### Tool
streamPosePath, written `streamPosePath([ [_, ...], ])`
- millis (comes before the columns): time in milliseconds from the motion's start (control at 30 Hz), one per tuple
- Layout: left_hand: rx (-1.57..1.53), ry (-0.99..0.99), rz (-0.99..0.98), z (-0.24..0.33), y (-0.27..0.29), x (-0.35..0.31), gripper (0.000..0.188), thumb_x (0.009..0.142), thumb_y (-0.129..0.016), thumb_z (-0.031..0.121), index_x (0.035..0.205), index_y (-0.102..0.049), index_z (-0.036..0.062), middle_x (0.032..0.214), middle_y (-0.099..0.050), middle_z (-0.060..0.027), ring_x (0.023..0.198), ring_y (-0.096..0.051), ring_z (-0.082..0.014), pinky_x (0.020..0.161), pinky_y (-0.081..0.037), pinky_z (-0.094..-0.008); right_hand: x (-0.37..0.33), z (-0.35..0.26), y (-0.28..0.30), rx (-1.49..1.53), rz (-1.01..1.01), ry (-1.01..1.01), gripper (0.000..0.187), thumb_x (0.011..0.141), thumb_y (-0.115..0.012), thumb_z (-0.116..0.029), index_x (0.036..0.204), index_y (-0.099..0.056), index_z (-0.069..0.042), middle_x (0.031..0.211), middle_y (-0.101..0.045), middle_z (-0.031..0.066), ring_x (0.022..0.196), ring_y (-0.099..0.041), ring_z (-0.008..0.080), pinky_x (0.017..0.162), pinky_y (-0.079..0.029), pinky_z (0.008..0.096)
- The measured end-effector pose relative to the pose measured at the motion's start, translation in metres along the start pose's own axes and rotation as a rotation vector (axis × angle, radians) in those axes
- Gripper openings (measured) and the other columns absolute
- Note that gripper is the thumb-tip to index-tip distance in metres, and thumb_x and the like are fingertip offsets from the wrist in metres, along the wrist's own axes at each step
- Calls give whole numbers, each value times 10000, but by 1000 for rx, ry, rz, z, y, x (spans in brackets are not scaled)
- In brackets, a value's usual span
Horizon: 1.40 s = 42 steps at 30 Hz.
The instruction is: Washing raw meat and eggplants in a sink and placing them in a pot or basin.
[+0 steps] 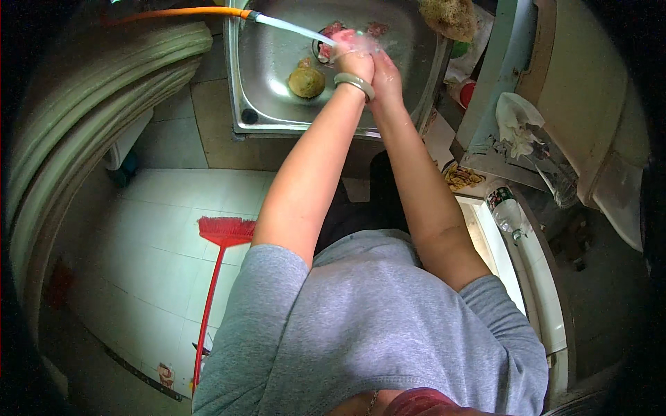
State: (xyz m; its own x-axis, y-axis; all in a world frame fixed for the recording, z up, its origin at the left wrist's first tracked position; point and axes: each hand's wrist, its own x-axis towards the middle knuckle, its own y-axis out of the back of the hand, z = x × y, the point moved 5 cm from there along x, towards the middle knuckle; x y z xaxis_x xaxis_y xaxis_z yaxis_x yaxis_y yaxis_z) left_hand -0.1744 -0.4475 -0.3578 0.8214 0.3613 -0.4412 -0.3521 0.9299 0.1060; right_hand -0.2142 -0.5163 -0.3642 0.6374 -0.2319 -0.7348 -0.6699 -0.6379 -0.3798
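Over the steel sink (277, 59) both my arms reach together, hands pressed close under running water. My left hand (355, 59), with a pale bangle (354, 84) at its wrist, lies against my right hand (387, 76). Splash and motion smear the fingers, so I cannot make out whether they hold anything. A clear stream of water (295, 30) runs onto them from an orange hose (194, 11). Beside and behind the hands, pinkish-red meat-like pieces (325, 51) lie in the basin. A round yellowish-brown lump (306, 82) sits on the sink bottom, left of my wrists.
A brown fibrous scrubber (449, 19) is at the sink's right corner. To the right are a crumpled white plastic bag (519, 119) and a clear bottle (505, 210). A red broom (223, 239) lies left of my body on pale floor tiles (152, 270).
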Motion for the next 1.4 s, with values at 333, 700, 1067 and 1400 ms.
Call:
streamPosePath([
  [333, -334, 392, 173, 4, 8, 33, 263, 854, -583, 281, 950, -472, 63, 643, -537, -79, 422, -468, -167, 327, -337, -301, 78, 12, 47, -766, 402, 321, 466, 750, -650, -209, 1165, -541, -27, 1005, -617, 196, 930, -596, 334, 826, -458, 383],
  [700, -263, 511, -120, -1, 31, 6, 264, 872, -465, 80, 1130, -489, 130, 811, -588, -73, 469, -510, -143, 280, -297, -249, 127, 20, 25, -608, 67, 131, 307, 744, -659, -97, 1024, -574, -3, 927, -621, 143, 816, -624, 247, 713, -507, 333],
  [1067, -446, 321, -150, 11, 24, -12, 286, 856, -574, 266, 1033, -588, 41, 916, -606, -38, 810, -560, -123, 698, -462, -267, 0, -13, -29, -400, -51, 116, 203, 861, -521, -87, 1021, -620, -10, 913, -644, 51, 758, -578, 107, 667, -466, 249],
  [1400, -569, 550, -256, 10, 9, -15, 462, 873, -515, 477, 1043, -531, 47, 960, -560, -50, 879, -530, -155, 755, -448, -301, -44, -52, -36, -1010, -8, 724, 176, 712, -597, -8, 870, -652, -61, 870, -631, 98, 853, -594, 245, 744, -480, 317],
])
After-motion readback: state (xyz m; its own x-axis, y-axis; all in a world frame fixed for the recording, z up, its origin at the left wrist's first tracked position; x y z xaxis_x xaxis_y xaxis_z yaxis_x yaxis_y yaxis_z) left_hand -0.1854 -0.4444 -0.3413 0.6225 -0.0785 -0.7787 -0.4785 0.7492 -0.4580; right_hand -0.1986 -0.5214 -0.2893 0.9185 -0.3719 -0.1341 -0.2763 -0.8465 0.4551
